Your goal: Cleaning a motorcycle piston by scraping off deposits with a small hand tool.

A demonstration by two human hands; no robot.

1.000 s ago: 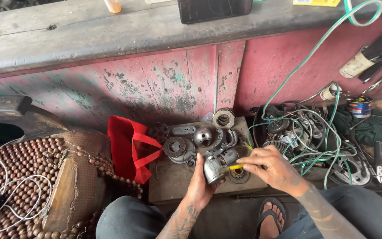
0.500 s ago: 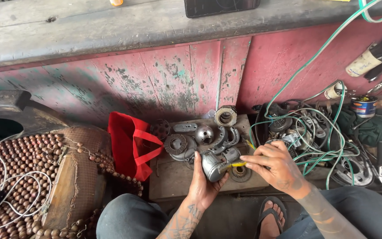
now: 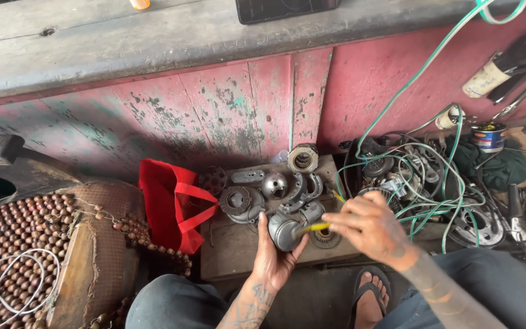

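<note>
My left hand (image 3: pixel 273 261) cups a rounded grey metal housing (image 3: pixel 285 229) from below, just above a low wooden block (image 3: pixel 235 247). My right hand (image 3: pixel 369 228) grips a thin yellow-handled tool (image 3: pixel 313 227) whose tip meets the housing's right side. Behind the housing lie several grey metal parts on the block: a round cover (image 3: pixel 238 202), a domed perforated piece (image 3: pixel 274 184), curved brackets (image 3: pixel 302 189) and a short cylinder with a hole (image 3: pixel 303 158).
A red bag (image 3: pixel 168 201) lies left of the block. A beaded seat mat (image 3: pixel 16 244) fills the lower left. Tangled green and white wires (image 3: pixel 424 183) with metal parts sit at right, tools beyond them. A worn red wall (image 3: pixel 214 109) is behind. My sandalled foot (image 3: pixel 371 298) is below.
The view has tilted slightly. My right hand has shifted a little to the right while keeping the yellow tool against the housing. The left hand still holds the housing.
</note>
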